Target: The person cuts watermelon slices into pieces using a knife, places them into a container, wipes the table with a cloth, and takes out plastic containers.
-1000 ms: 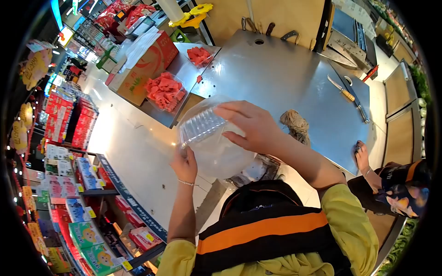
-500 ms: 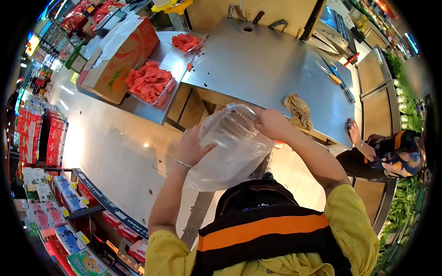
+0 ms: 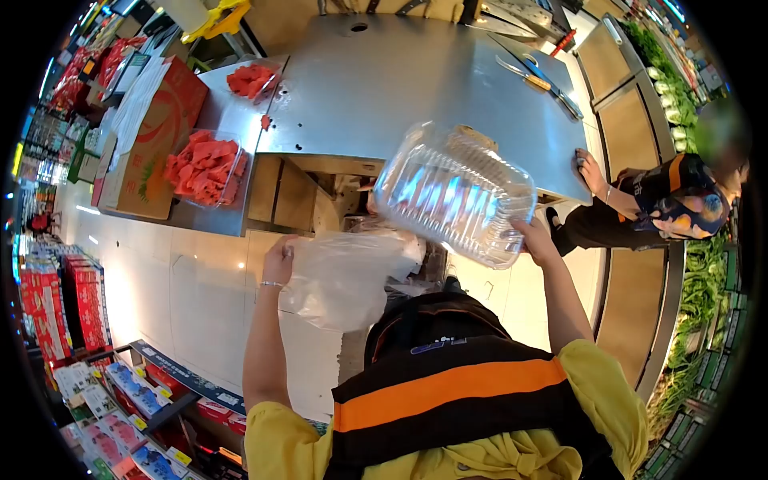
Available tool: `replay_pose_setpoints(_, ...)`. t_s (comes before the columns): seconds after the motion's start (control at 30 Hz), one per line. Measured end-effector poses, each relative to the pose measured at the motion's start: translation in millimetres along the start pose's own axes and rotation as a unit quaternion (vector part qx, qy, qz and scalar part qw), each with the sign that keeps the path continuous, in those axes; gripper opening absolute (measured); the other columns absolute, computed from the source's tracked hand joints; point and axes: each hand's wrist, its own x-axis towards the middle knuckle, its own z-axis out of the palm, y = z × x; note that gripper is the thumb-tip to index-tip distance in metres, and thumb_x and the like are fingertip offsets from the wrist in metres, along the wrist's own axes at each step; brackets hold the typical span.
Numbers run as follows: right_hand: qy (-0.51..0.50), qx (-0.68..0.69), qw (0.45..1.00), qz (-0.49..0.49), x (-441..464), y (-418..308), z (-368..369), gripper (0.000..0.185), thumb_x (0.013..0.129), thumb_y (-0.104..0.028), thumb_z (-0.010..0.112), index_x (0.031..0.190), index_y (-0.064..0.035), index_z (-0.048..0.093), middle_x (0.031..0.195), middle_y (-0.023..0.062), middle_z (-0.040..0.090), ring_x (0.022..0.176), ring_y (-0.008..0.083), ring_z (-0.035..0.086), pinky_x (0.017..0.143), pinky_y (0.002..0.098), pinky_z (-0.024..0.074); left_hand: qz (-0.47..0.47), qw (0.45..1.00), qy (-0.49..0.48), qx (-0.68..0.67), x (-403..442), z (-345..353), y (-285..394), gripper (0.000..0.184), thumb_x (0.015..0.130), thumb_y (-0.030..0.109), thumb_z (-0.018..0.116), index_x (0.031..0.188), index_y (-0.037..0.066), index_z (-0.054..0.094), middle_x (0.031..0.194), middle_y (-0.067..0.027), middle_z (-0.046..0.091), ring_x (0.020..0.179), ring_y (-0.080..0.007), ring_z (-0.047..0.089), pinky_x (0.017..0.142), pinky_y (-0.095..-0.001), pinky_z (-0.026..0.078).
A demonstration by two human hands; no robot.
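Observation:
A clear ribbed plastic tray [image 3: 448, 196] hangs tilted in front of the steel table's edge, its near right corner gripped by my right hand [image 3: 538, 242]. Lower and to the left, my left hand [image 3: 278, 261] is closed on the edge of a thin translucent plastic bag [image 3: 344, 276], which droops in front of my apron. Tray and bag are apart at their upper parts. Behind the tray, a brown cloth [image 3: 478, 136] on the table is mostly hidden.
Watermelon pieces fill a clear tray [image 3: 206, 170] and a smaller one [image 3: 252, 81] beside a cardboard box [image 3: 156, 136]. Knives [image 3: 538, 80] lie on the right of the steel table [image 3: 360, 88]. At the right stands another person [image 3: 664, 200], one hand on the table edge.
The clear tray has come out of the plastic bag, moving up and right with my right hand. My left hand has moved left and down with the bag. The view has shifted.

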Motion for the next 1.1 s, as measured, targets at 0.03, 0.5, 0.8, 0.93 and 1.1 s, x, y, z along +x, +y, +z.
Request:
replay_pose_setpoints(0.03,-0.003,0.117,0.992,0.052,-9.6,10.5,-7.2,0.038,0.084,-0.018,0.052,0.116,0.0022,0.048,0.096,0.0123,0.062,0.083,0.0213,0.063,0.07,0.0311,0.0527,0.059,0.986,0.044,0.152,4.3,5.1,-2.7,0.038,0.08,0.034,0.06,0.107,0.006,0.06,0.089,-0.0189,0.062,0.087,-0.032,0.061,0.077,-0.0397,0.048)
replay_pose_setpoints(0.5,0.102,0.523,0.832,0.157,-81.5,76.2,-60.6,0.021,0.078,-0.02,0.053,0.093,-0.0064,0.054,0.077,0.003,0.061,0.056,0.0153,0.057,0.041,0.0256,0.0464,0.057,0.992,0.112,-0.017,223.7,156.4,56.2,0.032,0.085,0.031,0.055,0.095,0.001,0.062,0.099,-0.0133,0.06,0.09,-0.0268,0.057,0.079,-0.0358,0.045)
replay_pose_setpoints(0.8,0.211,0.491,0.837,0.12,-88.1,83.8,-74.4,0.014,0.078,-0.016,0.051,0.089,-0.0084,0.057,0.072,0.0011,0.061,0.055,0.0127,0.056,0.04,0.0252,0.0447,-0.139,0.866,0.137,-0.461,302.7,203.8,46.6,0.024,0.083,0.017,0.062,0.105,0.007,0.06,0.092,-0.0012,0.063,0.083,-0.0165,0.057,0.073,-0.0322,0.046)
replay_pose_setpoints(0.93,0.224,0.493,0.832,0.123,-76.7,92.0,-80.9,0.013,0.077,-0.016,0.054,0.088,-0.011,0.058,0.074,-0.0019,0.061,0.058,0.0108,0.057,0.045,0.0227,0.0436,-0.156,0.798,0.109,-0.572,290.4,207.4,38.5,0.024,0.083,0.017,0.062,0.106,0.009,0.061,0.095,-0.0006,0.063,0.085,-0.0154,0.057,0.073,-0.0307,0.046)
replay_pose_setpoints(1.1,0.205,0.481,0.847,0.099,-64.2,93.7,-89.2,0.015,0.077,-0.017,0.054,0.091,-0.0111,0.057,0.08,-0.0027,0.062,0.061,0.0109,0.058,0.045,0.0222,0.0443,-0.111,0.746,0.049,-0.654,258.3,204.5,43.8,0.024,0.081,0.019,0.065,0.104,0.014,0.062,0.096,0.0016,0.064,0.084,-0.0136,0.059,0.069,-0.0262,0.048)
